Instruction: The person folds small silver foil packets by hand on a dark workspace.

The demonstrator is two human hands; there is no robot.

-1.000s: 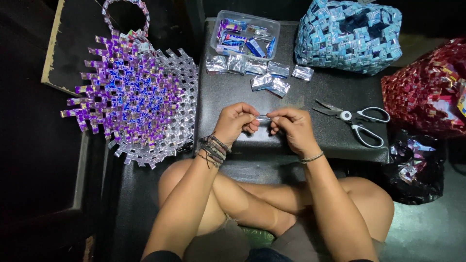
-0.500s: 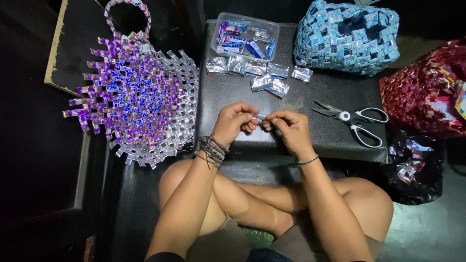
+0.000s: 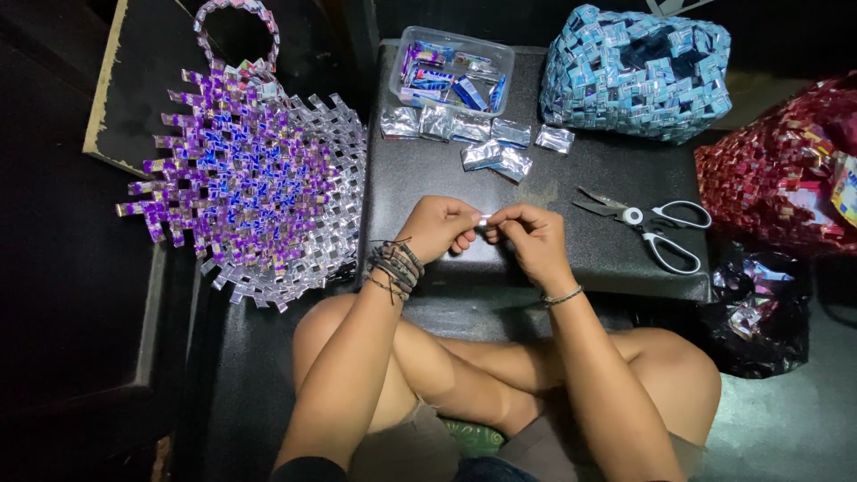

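Foil strip (image 3: 485,219): small, silvery, long axis held left-right | pinched at its ends by left hand (image 3: 439,229) and right hand (image 3: 529,239) fingers | held above bench (image 3: 589,178), scissors (image 3: 644,228) nearby.

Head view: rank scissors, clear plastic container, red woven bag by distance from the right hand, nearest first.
From the right hand:
1. Scissors, just to its right on the dark surface.
2. Clear plastic container, up and left at the far edge.
3. Red woven bag, far right, beyond the scissors.
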